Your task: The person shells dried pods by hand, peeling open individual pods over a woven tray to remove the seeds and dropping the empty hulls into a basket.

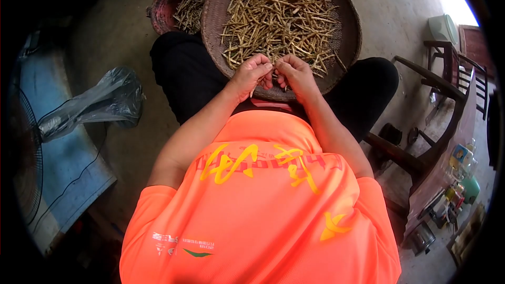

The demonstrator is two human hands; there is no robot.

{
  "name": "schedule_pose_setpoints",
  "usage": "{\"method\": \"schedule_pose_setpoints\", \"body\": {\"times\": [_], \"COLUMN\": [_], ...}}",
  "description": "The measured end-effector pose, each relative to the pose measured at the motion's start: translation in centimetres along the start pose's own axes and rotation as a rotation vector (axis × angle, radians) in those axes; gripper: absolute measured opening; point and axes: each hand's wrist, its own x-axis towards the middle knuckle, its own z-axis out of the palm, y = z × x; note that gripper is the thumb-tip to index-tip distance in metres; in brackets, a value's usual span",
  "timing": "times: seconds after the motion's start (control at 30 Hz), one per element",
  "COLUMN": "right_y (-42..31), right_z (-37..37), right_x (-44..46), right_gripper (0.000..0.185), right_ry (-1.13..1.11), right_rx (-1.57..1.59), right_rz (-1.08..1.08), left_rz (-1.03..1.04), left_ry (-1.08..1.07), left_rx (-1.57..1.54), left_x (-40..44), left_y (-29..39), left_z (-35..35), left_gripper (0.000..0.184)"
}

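Pods (279,18): slim, dry and brown, heaped loosely in the tray, mostly toward its middle and near edge.
Left hand (254,76): pinching what looks like a slim pod, a pale end poking out below; held low over the tray's near edge, probably so bits drop inside.
Right hand (298,75): just beside the left, thumb and fingers pressed together; what they grip is too small to tell. Meeting at the tips suits fine work.
Tray (349,30): round and woven, between the knees, probably set there to keep the heap within short reach.
Edges: the near rim runs under the wrists; the black-clad knees (181,73) bound the sides, leaving lifting room mainly upward and over the heap.
Bucket (160,9): reddish, beyond the left knee, holding more pods; the tray's left rim overlaps it in view, contact unclear.
Counter (66,165): blue, well apart at left, a plastic bag (113,97) by its edge.
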Motion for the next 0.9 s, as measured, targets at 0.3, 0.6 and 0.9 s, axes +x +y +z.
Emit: {"method": "schedule_pose_setpoints", "body": {"times": [0.3, 0.6, 0.9], "right_y": [1.3, -0.5, 0.3], "right_z": [0.1, 1.2, 0.3], "right_x": [0.6, -0.6, 0.4], "right_gripper": [0.011, 0.018, 0.014], "right_ry": [0.093, 0.236, 0.107], "right_rx": [-0.233, -0.741, -0.217], "right_rz": [-0.161, -0.316, -0.017], "left_rz": [-0.049, 0.015, -0.012], "left_ry": [0.008, 0.05, 0.058], "left_rx": [0.005, 0.04, -0.025], "left_x": [0.0, 0.3, 0.3], "left_y": [0.2, 0.4, 0.2], "left_z": [0.4, 0.7, 0.5], "left_gripper": [0.016, 0.023, 0.016]}}
